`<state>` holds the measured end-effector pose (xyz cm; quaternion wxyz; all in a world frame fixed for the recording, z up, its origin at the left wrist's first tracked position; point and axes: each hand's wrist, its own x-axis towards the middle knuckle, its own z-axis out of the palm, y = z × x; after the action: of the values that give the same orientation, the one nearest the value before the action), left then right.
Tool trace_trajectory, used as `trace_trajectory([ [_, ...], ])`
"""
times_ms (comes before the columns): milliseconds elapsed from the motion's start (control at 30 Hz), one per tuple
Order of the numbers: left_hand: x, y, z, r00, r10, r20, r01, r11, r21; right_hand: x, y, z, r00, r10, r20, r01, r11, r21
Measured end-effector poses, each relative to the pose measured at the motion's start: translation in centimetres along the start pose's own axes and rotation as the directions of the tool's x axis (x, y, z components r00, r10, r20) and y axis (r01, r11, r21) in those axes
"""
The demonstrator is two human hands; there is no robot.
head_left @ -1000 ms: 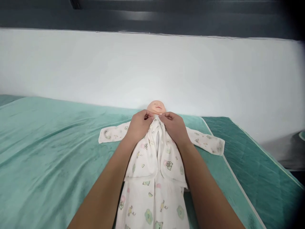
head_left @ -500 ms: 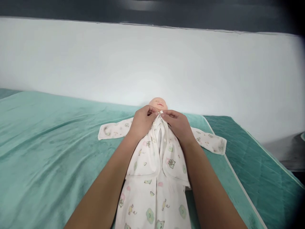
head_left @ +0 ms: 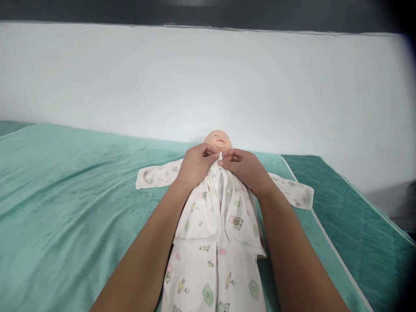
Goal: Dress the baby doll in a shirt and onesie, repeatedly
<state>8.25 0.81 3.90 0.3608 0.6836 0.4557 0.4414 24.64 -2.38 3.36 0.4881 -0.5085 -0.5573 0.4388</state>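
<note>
A baby doll (head_left: pixel 218 138) lies on its back with its head by the wall. It wears a white baby jacket (head_left: pixel 238 208) printed with small animals, sleeves spread to both sides. My left hand (head_left: pixel 197 164) pinches the jacket's edge at the neck, just below the doll's chin. Opposite it, my right hand (head_left: pixel 242 167) pinches the other neck edge, the fingertips of both hands nearly touching. Below the collar the jacket's front edges hang apart. Matching white printed pants (head_left: pixel 198 277) cover the doll's lower body. What lies between my fingertips is mostly hidden.
A light green blanket (head_left: pixel 81 208) with soft folds lies under the doll. To the right is a darker green quilted cover (head_left: pixel 351 225). A white wall (head_left: pixel 208 78) rises behind the doll's head, with a dark band (head_left: pixel 130 13) above it.
My right hand has shifted slightly right, its wrist turned a little outward. Both hands stay at the jacket's neck. The whole view has moved slightly.
</note>
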Motion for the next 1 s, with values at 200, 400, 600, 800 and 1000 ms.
trace_trajectory([
  [200,-0.2,0.5,0.0,1.000,0.008,0.020,-0.009,0.998,0.062,-0.2,-0.7,0.1,0.999,0.053,0.008,-0.051,0.984,-0.172],
  [400,-0.1,0.6,0.2,0.998,-0.055,0.031,0.054,0.998,0.029,-0.5,-1.2,0.4,0.998,0.054,0.015,-0.050,0.978,-0.202],
  [600,-0.1,0.3,0.1,0.999,-0.030,0.035,0.029,0.999,0.021,-0.3,-0.5,-0.1,0.999,0.032,0.019,-0.029,0.985,-0.170],
  [800,-0.1,0.2,-0.1,0.996,-0.032,0.080,0.033,0.999,-0.013,0.2,0.1,-0.1,1.000,-0.003,-0.011,0.003,1.000,-0.007],
  [1000,-0.3,0.5,-0.2,0.996,-0.038,0.085,0.038,0.999,-0.002,0.3,0.1,0.7,0.984,-0.079,-0.158,0.050,0.983,-0.179],
])
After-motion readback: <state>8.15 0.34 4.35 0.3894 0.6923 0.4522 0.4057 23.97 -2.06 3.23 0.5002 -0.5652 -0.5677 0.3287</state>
